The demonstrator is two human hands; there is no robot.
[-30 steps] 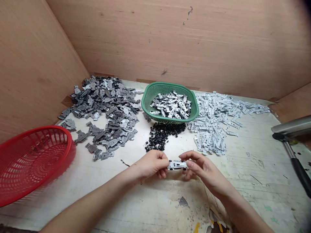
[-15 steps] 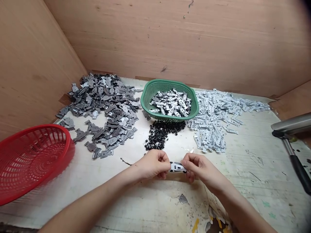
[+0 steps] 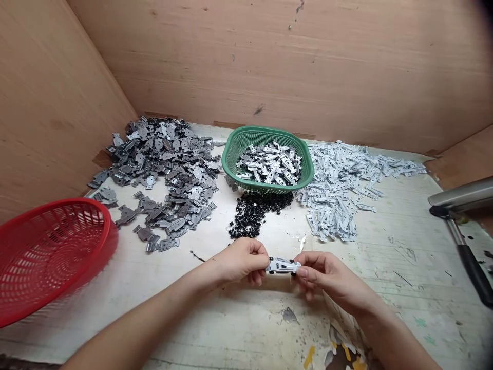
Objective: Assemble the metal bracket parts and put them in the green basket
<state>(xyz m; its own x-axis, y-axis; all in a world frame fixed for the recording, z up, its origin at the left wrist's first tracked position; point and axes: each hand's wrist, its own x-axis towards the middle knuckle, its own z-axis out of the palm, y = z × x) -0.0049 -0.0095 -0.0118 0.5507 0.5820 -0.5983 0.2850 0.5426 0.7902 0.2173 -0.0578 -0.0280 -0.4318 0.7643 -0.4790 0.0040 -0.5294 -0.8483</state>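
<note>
Both my hands pinch one small white metal piece (image 3: pixel 283 265) with black bits on it, just above the worn white table. My left hand (image 3: pixel 241 263) grips its left end with curled fingers. My right hand (image 3: pixel 327 277) holds the right end between thumb and fingertips. Just beyond the hands lies a heap of small black parts (image 3: pixel 254 210). Behind that stands a green basket (image 3: pixel 234 149) with several assembled white and black pieces in it.
A pile of dark grey metal plates (image 3: pixel 162 164) spreads at the back left, and a pile of white metal strips (image 3: pixel 346 180) at the back right. A red basket (image 3: pixel 50 252) sits at the left edge. A metal tool with a black handle (image 3: pixel 468 252) is at the right. Wooden walls enclose the table.
My right hand has slid a little to the right along the white piece, so more of it shows between my hands. The left hand has stayed put.
</note>
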